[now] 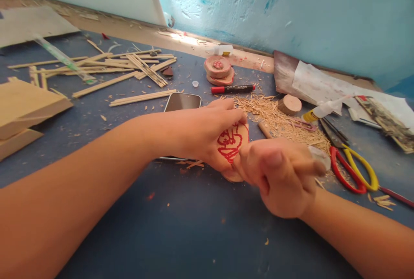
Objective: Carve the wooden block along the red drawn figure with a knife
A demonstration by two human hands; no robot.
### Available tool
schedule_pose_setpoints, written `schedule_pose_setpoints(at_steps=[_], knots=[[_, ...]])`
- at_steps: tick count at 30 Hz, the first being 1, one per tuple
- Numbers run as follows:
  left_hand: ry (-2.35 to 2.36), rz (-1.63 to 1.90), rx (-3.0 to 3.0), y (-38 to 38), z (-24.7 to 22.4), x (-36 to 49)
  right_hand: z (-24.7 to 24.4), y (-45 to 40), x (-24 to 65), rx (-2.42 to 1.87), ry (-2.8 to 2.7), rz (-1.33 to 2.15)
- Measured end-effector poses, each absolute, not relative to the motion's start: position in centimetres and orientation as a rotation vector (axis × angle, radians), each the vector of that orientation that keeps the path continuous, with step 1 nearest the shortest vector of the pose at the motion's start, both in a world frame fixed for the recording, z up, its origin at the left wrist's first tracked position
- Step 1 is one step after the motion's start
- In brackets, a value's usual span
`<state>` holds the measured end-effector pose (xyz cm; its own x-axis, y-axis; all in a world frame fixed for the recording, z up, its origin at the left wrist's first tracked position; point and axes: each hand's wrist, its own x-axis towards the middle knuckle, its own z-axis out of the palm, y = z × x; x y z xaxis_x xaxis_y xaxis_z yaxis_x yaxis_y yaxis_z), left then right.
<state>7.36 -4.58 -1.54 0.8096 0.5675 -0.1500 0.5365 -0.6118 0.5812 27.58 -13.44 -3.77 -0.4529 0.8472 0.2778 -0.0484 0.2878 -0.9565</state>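
My left hand [215, 130] is wrapped round a pale wooden disc [244, 134] with a red marker drawing on its face. It rests near the middle of the blue table, beside a phone [183, 101] partly hidden by my left wrist. My right hand [280, 173] is closed at the disc's right edge, its fingers bent and slightly blurred. Whatever it may hold is hidden. Just beyond the hands lie a red and black marker [233, 89] and a stack of two round wood slices [219, 67].
Wood shavings [281, 119] and a small wood slice [290, 104] lie behind my right hand. Red and yellow scissors [349, 171] and a glue bottle [323, 110] are at the right. Thin sticks [106, 65] and wooden blocks [29, 106] sit at the left.
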Motion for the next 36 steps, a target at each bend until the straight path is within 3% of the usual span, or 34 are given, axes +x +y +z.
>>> schedule_pose_setpoints(at_steps=[7,20,26,36], knots=[[0.816,0.052,2.329,-4.4,-1.9,7.4,0.0,-13.3,28.4,-0.767,-1.549,1.377],[0.849,0.050,2.350,-4.7,-1.0,7.6,-3.6,-15.5,27.6,-0.563,-1.772,0.916],[0.837,0.044,2.331,-4.7,-1.3,7.5,-3.6,-14.2,27.2,-0.657,-1.514,1.220],[0.809,0.042,2.321,-4.5,-1.4,7.3,-2.7,-12.8,27.1,-0.534,-1.479,1.339]])
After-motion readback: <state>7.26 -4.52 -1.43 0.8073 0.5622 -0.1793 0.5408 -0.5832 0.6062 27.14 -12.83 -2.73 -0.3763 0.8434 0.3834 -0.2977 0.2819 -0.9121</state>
